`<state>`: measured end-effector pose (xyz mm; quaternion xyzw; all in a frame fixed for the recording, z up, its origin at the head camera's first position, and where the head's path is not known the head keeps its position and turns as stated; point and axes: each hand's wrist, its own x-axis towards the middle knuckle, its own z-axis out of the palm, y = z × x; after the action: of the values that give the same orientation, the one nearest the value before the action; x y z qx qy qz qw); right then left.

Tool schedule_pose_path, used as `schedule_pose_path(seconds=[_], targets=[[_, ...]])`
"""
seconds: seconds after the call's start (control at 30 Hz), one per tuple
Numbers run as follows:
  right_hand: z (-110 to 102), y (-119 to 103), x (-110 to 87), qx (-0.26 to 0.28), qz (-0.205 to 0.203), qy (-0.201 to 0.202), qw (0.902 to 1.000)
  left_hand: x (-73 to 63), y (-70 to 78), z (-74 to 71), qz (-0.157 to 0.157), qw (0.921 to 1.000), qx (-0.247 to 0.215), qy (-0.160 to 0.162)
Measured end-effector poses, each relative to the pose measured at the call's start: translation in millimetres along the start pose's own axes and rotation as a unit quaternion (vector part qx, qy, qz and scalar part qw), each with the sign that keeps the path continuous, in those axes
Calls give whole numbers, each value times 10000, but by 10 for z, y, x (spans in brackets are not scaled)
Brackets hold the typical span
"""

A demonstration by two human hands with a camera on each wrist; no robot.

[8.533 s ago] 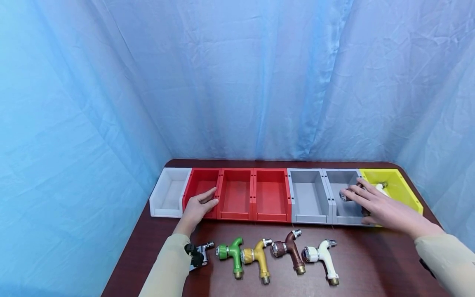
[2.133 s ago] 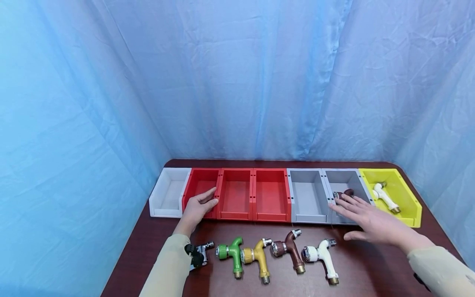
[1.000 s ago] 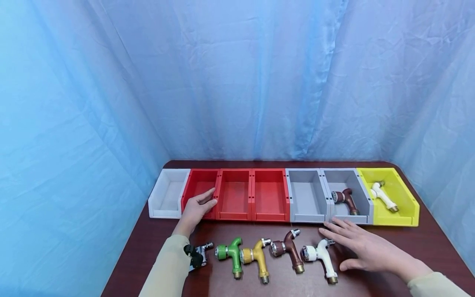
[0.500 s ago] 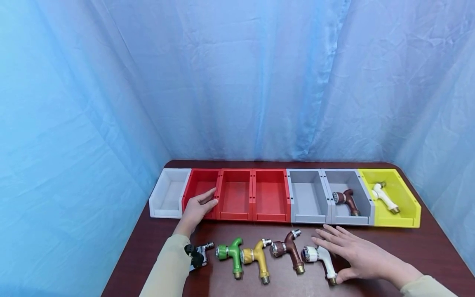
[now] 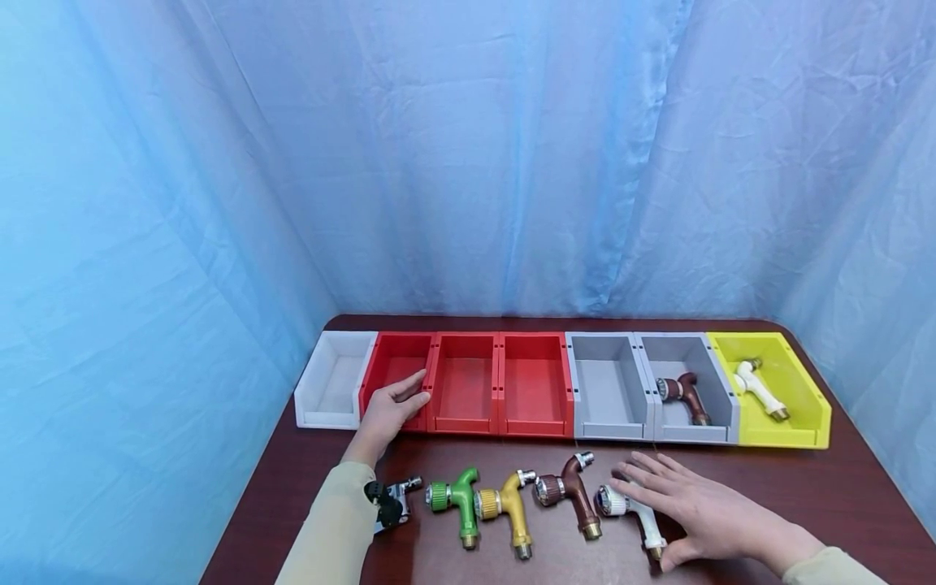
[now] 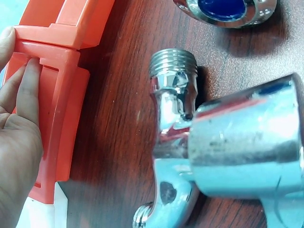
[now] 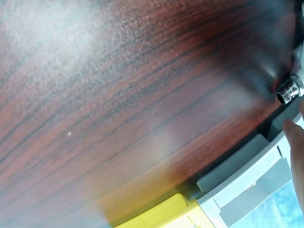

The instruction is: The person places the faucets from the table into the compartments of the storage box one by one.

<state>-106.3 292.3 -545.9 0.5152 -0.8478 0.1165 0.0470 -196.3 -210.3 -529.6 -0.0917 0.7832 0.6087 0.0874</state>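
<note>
My right hand [image 5: 695, 504], fingers spread, hovers over a white tap [image 5: 650, 528] lying on the table. Its thumb is right by the brass threaded end, and the fingers partly cover the spout. In the right wrist view, a chrome tap end [image 7: 288, 90] shows beside a finger. My left hand [image 5: 386, 412] rests its extended fingers on the leftmost red bin [image 5: 398, 349], at the wall shared with its neighbour. Near that wrist lies a chrome tap [image 6: 175, 185], partly hidden by the sleeve in the head view. A brown tap [image 5: 688, 396] lies in the right grey bin [image 5: 669, 348].
Green [image 5: 462, 500], yellow [image 5: 515, 512] and brown taps [image 5: 578, 496] lie in a row on the dark wood table [image 5: 556, 561]. Behind them runs a row of bins, from a white bin [image 5: 322, 382] to a yellow bin [image 5: 793, 382] holding another white tap [image 5: 760, 392]. Blue curtains surround the table.
My right hand has let go of the brown tap in the right grey bin, then moved down and left over the white tap on the table. My left hand has stayed put.
</note>
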Motion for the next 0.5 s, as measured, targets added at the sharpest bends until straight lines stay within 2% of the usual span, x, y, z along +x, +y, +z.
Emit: schedule_pose_path(seconds=[0.5], targets=[[52, -48, 4, 161, 50, -153, 9997, 10, -18, 0, -3, 10000, -33, -19]])
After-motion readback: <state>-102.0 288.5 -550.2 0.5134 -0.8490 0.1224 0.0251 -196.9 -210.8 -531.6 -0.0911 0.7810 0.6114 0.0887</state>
